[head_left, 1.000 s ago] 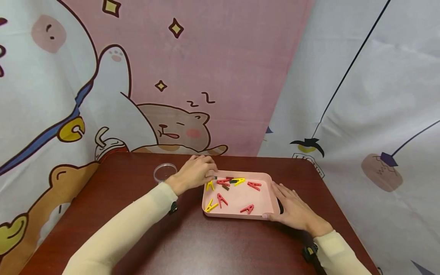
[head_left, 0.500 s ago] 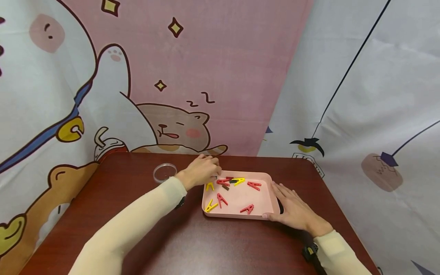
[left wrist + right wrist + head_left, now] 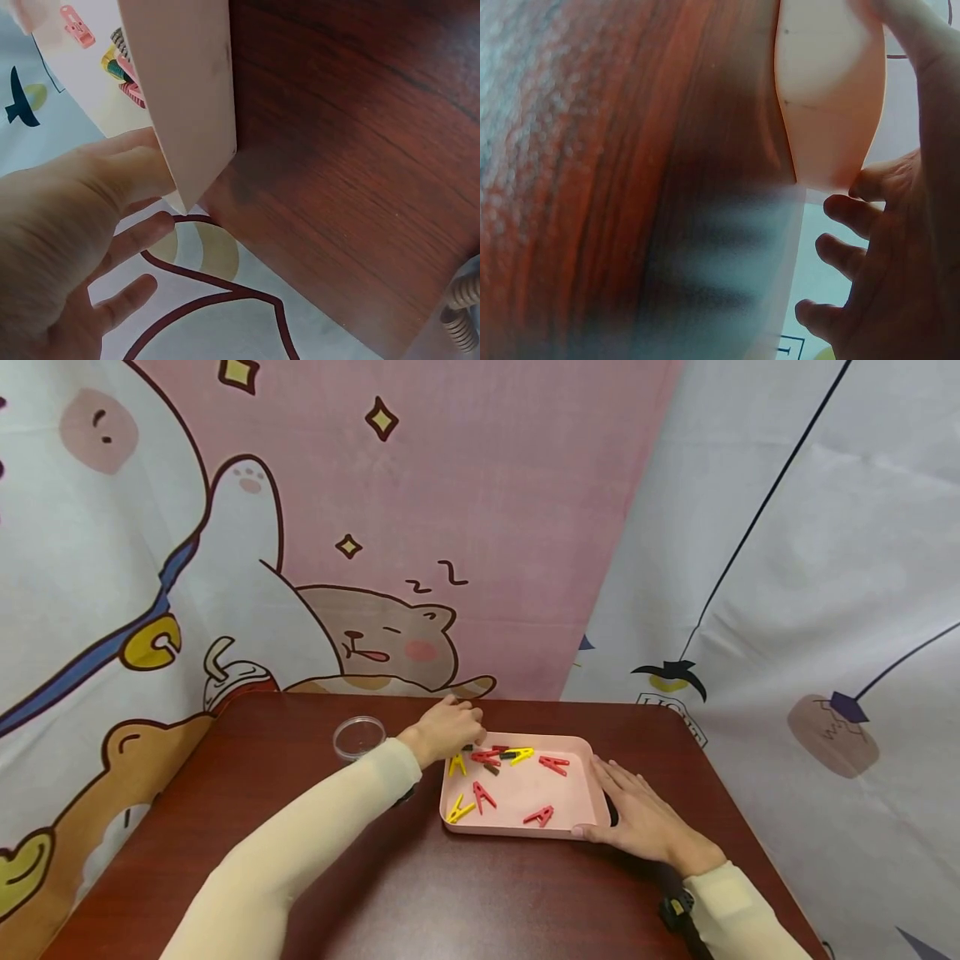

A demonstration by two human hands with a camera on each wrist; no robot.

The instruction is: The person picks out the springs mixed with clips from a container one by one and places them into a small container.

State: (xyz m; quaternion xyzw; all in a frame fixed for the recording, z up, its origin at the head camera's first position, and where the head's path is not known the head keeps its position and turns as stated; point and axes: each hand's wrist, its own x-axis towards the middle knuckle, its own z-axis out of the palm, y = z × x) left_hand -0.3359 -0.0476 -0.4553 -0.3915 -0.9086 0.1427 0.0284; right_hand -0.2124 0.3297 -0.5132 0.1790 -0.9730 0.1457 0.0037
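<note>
Several red clips (image 3: 540, 816), yellow clips (image 3: 522, 753) and dark clips (image 3: 491, 769) lie scattered inside the pink tray (image 3: 517, 789)! Left hand (image 3: 446, 728) right at its far left corner, fingertips partly hidden; can't tell if they're pinching anything. Right hand (image 3: 637, 814), fingers spread wide, touches its right end. Clear dish (image 3: 359, 740) on the bench (image 3: 450, 893), left of the tray.

Open rm mid tray (image 3: 517, 787) btwn red clips (image 3: 551, 763); L grip (image 3: 447, 729) blocks far L cnr, R grip (image 3: 641, 814) R side.
</note>
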